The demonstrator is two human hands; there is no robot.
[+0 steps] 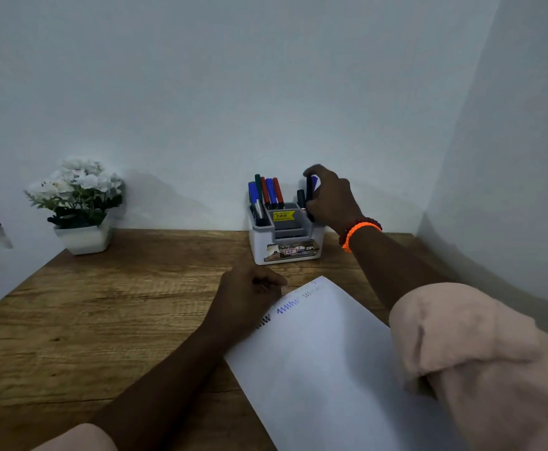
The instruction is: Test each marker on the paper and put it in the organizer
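White organizer (285, 249) with markers (267, 192); right hand (329, 200) gripping marker (310, 198), left hand (246, 297) fisted.

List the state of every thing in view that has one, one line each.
right hand: grips a marker at the organizer's right compartment
held marker: upright, blue cap up
left hand: fingers curled, resting on the paper's edge
organizer: upright on the table, several markers standing in its left compartment
paper: flat, zigzag test marks along its top edge
potted flowers: upright by the wall
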